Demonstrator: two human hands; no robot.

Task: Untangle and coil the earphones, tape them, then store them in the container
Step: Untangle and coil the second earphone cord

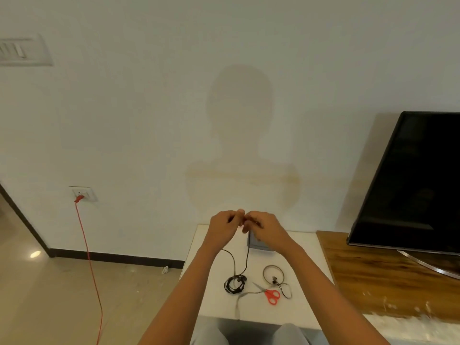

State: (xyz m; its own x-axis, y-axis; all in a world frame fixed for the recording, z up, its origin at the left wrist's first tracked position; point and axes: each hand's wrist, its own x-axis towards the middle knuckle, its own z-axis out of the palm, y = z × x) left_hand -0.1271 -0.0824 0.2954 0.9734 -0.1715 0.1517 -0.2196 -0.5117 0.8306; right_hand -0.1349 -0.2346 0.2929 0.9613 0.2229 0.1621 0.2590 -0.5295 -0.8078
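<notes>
Two thin strands rise from tangled black earphones (pixel 235 285) on table (pixel 211 307)

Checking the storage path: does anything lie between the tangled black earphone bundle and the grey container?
Nothing on the white table does. Only the right hand, pinching the black earphone cable alongside the left hand, partly hides the grey container.

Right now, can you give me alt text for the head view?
The left hand and right hand meet above a white table, pinching black earphones whose cord hangs to a tangled bundle on it. Red scissors, a tape roll and a grey container sit nearby.
</notes>
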